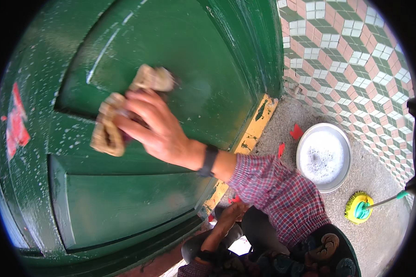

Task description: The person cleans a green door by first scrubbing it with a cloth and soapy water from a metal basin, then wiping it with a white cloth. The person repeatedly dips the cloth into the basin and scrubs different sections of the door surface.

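Note:
My right hand [159,128] presses a bunched beige and dark cloth [109,138] against the green panelled door [208,114]. Folds of the cloth stick out on both sides of my fingers, and its edges are blurred. White drops and streaks speckle the left part of the door, beside a torn scrap of red paper [17,124]. Low in the view, my left hand [234,212] is by my knees, its fingers partly hidden, so what it holds, if anything, cannot be told.
A metal basin [348,157] of sudsy water stands on the concrete floor [378,249] at the right. Near it are a yellow and green brush head [358,207] on a pole and red paper scraps [296,132]. A tiled wall [332,62] rises behind; a yellow sill [256,124] edges the door.

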`<state>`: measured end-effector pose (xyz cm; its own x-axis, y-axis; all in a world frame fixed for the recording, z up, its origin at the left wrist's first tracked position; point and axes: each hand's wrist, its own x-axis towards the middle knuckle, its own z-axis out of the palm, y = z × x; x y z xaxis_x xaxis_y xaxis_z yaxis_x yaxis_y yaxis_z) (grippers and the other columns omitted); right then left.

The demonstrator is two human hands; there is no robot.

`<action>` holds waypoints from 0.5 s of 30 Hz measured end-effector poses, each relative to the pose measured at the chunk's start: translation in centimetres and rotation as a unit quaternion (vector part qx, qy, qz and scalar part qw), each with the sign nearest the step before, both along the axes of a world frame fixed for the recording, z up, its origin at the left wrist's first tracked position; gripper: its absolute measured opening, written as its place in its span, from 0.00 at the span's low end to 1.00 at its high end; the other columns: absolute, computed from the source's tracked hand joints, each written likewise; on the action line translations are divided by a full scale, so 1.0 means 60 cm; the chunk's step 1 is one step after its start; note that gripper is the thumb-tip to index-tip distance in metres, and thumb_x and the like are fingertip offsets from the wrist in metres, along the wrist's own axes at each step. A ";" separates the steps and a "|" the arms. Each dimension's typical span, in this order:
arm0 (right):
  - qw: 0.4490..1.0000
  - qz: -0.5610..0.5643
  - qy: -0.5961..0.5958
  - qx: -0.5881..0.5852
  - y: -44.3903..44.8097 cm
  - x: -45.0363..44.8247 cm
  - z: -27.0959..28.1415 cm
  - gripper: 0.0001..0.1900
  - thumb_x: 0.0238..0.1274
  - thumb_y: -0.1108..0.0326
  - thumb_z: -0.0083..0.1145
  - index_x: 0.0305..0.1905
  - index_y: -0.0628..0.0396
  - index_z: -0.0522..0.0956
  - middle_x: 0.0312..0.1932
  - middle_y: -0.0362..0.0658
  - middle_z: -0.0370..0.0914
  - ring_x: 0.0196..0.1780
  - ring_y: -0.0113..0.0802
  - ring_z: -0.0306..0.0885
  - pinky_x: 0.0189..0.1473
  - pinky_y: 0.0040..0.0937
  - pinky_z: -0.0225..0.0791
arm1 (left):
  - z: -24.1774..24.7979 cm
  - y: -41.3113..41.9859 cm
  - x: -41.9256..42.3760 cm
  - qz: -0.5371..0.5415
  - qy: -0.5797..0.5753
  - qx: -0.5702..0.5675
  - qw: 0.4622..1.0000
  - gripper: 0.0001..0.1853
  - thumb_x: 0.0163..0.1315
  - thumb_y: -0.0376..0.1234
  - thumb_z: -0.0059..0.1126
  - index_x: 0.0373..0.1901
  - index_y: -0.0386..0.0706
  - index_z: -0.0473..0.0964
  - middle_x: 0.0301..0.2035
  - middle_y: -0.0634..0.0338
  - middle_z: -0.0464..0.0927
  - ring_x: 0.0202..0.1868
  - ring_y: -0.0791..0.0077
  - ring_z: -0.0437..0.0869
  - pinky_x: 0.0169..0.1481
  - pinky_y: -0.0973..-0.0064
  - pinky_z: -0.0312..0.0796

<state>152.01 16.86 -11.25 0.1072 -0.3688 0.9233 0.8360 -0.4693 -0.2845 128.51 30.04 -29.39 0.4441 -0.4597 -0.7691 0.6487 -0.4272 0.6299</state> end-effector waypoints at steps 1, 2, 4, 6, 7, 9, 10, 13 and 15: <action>0.999 -0.001 0.032 -0.011 -0.002 -0.009 -0.054 0.19 0.53 0.75 0.65 0.52 0.54 0.82 0.62 0.52 0.70 0.69 0.54 0.70 0.72 0.58 0.67 | 0.003 0.000 -0.003 0.003 0.009 0.013 1.000 0.28 0.77 0.56 0.53 0.64 0.44 0.76 0.46 0.71 0.81 0.44 0.84 0.77 0.49 0.79 0.69; 0.999 0.002 0.051 -0.018 -0.008 -0.019 -0.112 0.18 0.51 0.76 0.66 0.49 0.55 0.82 0.63 0.52 0.70 0.70 0.54 0.69 0.72 0.57 0.69 | 0.006 0.000 -0.007 0.006 0.017 0.026 1.000 0.28 0.77 0.55 0.53 0.64 0.44 0.76 0.47 0.70 0.81 0.44 0.83 0.77 0.50 0.79 0.69; 0.991 0.016 0.124 -0.049 -0.024 -0.041 -0.226 0.16 0.47 0.78 0.66 0.44 0.57 0.81 0.63 0.53 0.70 0.72 0.55 0.68 0.70 0.54 0.71 | 0.009 -0.003 -0.008 0.009 0.018 0.030 0.999 0.28 0.77 0.54 0.53 0.65 0.44 0.75 0.48 0.69 0.81 0.46 0.83 0.77 0.52 0.79 0.68; 0.978 0.034 0.195 -0.070 -0.034 -0.068 -0.324 0.15 0.44 0.80 0.65 0.41 0.59 0.79 0.63 0.54 0.69 0.72 0.56 0.68 0.70 0.52 0.72 | 0.010 -0.007 -0.009 0.022 0.018 0.029 0.999 0.26 0.77 0.52 0.52 0.66 0.46 0.76 0.48 0.70 0.81 0.43 0.85 0.74 0.50 0.79 0.66; 0.971 0.043 0.223 -0.076 -0.040 -0.077 -0.366 0.15 0.43 0.81 0.64 0.40 0.59 0.78 0.63 0.54 0.69 0.72 0.57 0.67 0.69 0.51 0.72 | 0.011 -0.009 -0.008 0.027 0.015 0.028 0.999 0.25 0.78 0.51 0.52 0.67 0.46 0.76 0.48 0.72 0.81 0.40 0.86 0.71 0.49 0.80 0.64; 0.958 0.033 0.270 -0.091 -0.049 -0.100 -0.444 0.16 0.42 0.82 0.64 0.41 0.60 0.77 0.64 0.56 0.68 0.72 0.57 0.67 0.68 0.51 0.73 | 0.011 -0.011 -0.007 0.025 0.025 0.033 0.999 0.26 0.78 0.51 0.52 0.67 0.46 0.76 0.52 0.70 0.81 0.45 0.84 0.74 0.52 0.79 0.64; 0.951 0.029 0.294 -0.093 -0.051 -0.111 -0.479 0.16 0.43 0.82 0.63 0.41 0.61 0.76 0.64 0.56 0.68 0.72 0.58 0.67 0.68 0.50 0.73 | 0.011 -0.012 -0.005 0.022 0.029 0.035 0.999 0.26 0.78 0.52 0.52 0.67 0.46 0.75 0.54 0.69 0.81 0.48 0.83 0.75 0.54 0.79 0.64; 0.902 0.044 0.411 -0.125 -0.061 -0.138 -0.579 0.15 0.46 0.83 0.61 0.42 0.62 0.76 0.65 0.54 0.67 0.69 0.51 0.70 0.63 0.46 0.75 | 0.009 -0.015 -0.002 0.016 0.039 0.024 0.999 0.27 0.77 0.53 0.53 0.67 0.46 0.75 0.55 0.66 0.81 0.54 0.80 0.77 0.57 0.78 0.64; 0.849 0.111 0.513 -0.057 -0.064 -0.152 -0.640 0.12 0.52 0.83 0.59 0.42 0.61 0.76 0.61 0.54 0.71 0.63 0.48 0.75 0.59 0.44 0.77 | 0.005 -0.018 0.001 0.011 0.043 0.034 0.998 0.28 0.77 0.54 0.53 0.68 0.47 0.74 0.55 0.66 0.81 0.55 0.79 0.77 0.57 0.78 0.65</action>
<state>142.88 13.00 -49.62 0.9322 -0.1487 0.3300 0.2466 -0.4065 -0.8797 128.56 28.99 -29.08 0.3838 -0.3958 -0.8343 0.7093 -0.4522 0.5408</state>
